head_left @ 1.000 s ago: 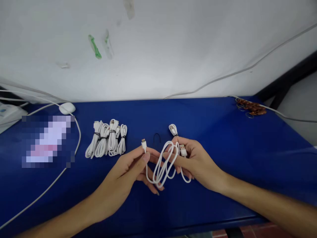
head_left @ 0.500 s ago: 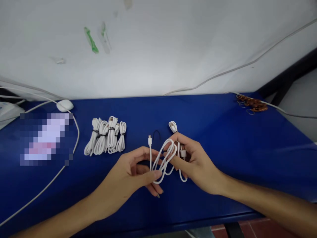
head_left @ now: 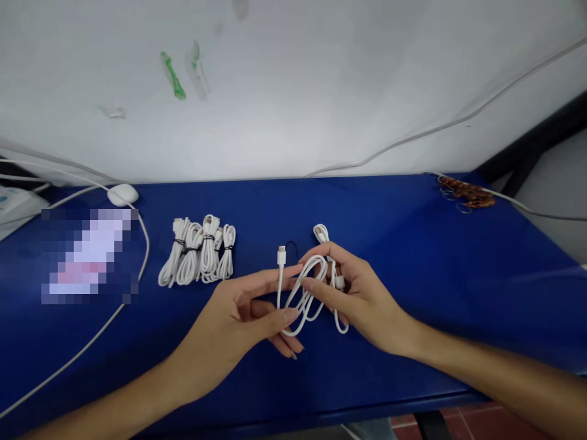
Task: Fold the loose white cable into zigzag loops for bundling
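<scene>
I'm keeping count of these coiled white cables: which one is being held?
The loosely coiled cable between the left hand and right hand; the other coiled cables lie on the blue table.

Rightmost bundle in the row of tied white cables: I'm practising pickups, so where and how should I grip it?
Probably pinch the bundle across its black tie, from above and the right: the tie draws its strands together, while neighbouring bundles crowd its left.

No text can be read: the box (head_left: 21,211) at the left edge bears an illegible blue mark, the patch (head_left: 89,253) beside it is pixelated.
</scene>
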### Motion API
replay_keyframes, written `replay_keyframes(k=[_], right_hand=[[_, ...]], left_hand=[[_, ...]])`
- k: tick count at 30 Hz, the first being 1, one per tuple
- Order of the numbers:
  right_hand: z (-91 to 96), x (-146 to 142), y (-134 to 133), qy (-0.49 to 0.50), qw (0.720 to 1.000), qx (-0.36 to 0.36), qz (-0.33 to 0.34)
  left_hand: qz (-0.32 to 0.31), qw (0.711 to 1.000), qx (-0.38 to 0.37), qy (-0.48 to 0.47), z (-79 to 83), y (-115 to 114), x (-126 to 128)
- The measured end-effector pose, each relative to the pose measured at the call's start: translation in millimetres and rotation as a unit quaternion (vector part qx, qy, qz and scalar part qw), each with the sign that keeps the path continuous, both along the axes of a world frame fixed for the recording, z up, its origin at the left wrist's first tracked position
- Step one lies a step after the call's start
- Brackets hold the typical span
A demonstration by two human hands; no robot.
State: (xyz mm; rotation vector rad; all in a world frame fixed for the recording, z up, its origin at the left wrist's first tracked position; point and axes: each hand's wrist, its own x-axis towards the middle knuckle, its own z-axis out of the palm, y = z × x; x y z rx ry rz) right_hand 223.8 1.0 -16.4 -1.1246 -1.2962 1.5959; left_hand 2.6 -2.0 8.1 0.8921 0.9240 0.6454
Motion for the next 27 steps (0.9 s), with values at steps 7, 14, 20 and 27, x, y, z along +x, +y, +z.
replay_keyframes(k=[7, 14, 20, 27], right_hand=[[2.4, 2.0, 7.8, 0.045, 0.998, -0.045, -0.007], [3.5, 4.5, 11.3, 0.063, 0.995, -0.063, 0.035], [9.1, 1.9, 8.8, 0.058, 0.997, -0.039, 0.042], [4.0, 4.9, 6.1, 0.061, 0.995, -0.025, 0.071]], left_hand=[[0.083, 0.994, 0.065, 0.009, 9.1, 4.3, -1.1], [0.053, 0.997, 0.033, -0.040, 10.1, 7.8, -6.0], [-0.019, 0.999, -0.011, -0.036, 6.3, 8.0, -8.1], [-0.076, 0.997, -0.021, 0.027, 7.9, 9.3, -9.0]])
